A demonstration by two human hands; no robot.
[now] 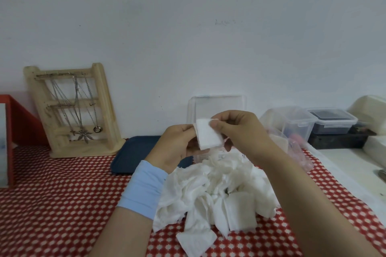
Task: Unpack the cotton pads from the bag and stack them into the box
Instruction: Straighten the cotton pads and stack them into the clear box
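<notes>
Both hands hold one square white cotton pad (208, 134) up above the table. My left hand (177, 146) grips its left edge, and my right hand (240, 129) pinches its upper right corner between thumb and fingers. Below them lies a loose heap of white cotton pads (217, 190) on the red patterned cloth. Behind the hands stands a clear plastic box (193, 110) with its lid raised against the wall; its inside is hidden by my hands. A crumpled clear bag (298, 150) lies to the right of my right forearm.
A wooden jewellery stand (71, 110) with chains leans at the back left. A dark blue tray (133, 154) lies left of my left hand. Clear lidded containers (332, 121) sit at the back right on a white surface. A red frame (10, 140) stands at the far left.
</notes>
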